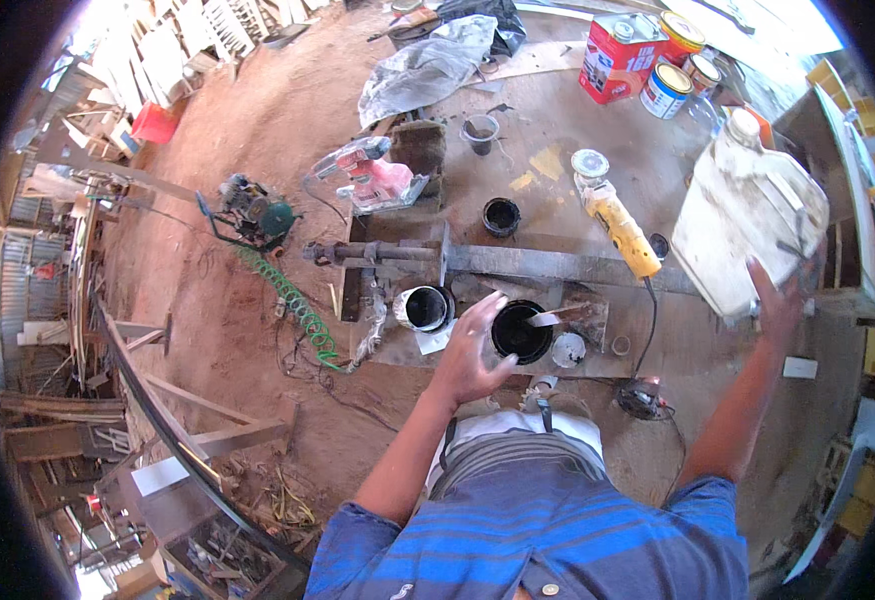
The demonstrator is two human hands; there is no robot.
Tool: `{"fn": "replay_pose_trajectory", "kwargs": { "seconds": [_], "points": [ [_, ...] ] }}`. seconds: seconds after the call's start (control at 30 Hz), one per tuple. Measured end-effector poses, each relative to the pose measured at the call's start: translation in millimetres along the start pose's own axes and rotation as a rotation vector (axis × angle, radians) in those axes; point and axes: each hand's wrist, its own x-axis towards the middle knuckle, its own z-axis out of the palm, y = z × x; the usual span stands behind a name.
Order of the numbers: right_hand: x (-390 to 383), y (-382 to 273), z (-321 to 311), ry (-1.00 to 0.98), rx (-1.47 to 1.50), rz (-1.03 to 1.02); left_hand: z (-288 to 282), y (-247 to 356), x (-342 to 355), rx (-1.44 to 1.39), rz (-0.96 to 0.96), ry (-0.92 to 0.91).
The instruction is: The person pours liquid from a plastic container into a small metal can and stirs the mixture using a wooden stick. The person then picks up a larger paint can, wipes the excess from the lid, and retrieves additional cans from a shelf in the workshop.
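Observation:
My left hand point(472, 355) hovers, fingers apart, at the left side of a black container point(512, 338) of dark liquid with a pale stirrer point(540, 320) in it. My right hand point(777, 305) grips the lower part of a grimy white plastic jerrycan point(737, 215) at the right; some fingers are hidden. Left of the black container, a white-and-black can point(424, 308) stands on white paper. A pale round lid point(567, 350) lies to its right, and a smaller dark cup point(500, 216) stands behind the metal bar point(497, 262).
A yellow angle grinder point(619, 225), a pink sander point(377, 175) and several paint cans point(665, 92) share the board, with a grey plastic sheet point(417, 70) behind. A green compressor point(262, 220) with coiled hose point(292, 300) sits left. Cords, timber scraps and a wooden cabinet point(842, 250) surround the work.

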Motion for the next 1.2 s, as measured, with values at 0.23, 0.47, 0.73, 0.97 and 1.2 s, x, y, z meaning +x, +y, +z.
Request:
{"fn": "replay_pose_trajectory", "kwargs": {
  "seconds": [0.23, 0.47, 0.73, 0.97, 1.2],
  "points": [
    [-94, -79, -102, -0.214, 0.018, -0.066, 8, 24, 106, -0.090, 0.284, -0.332],
    [-123, -203, -81, -0.591, 0.041, -0.105, -45, 17, 96, -0.112, 0.171, -0.022],
    [-115, -267, -58, -0.789, -0.163, -0.043, -49, 6, 81, -0.189, 0.141, -0.028],
    [-107, -285, -43, -0.867, -0.226, -0.096, -46, 10, 86, -0.137, 0.193, -0.086],
    [-100, -296, -35, -0.901, -0.289, -0.166, -45, 9, 89, -0.141, 0.186, -0.104]
  ]
}}
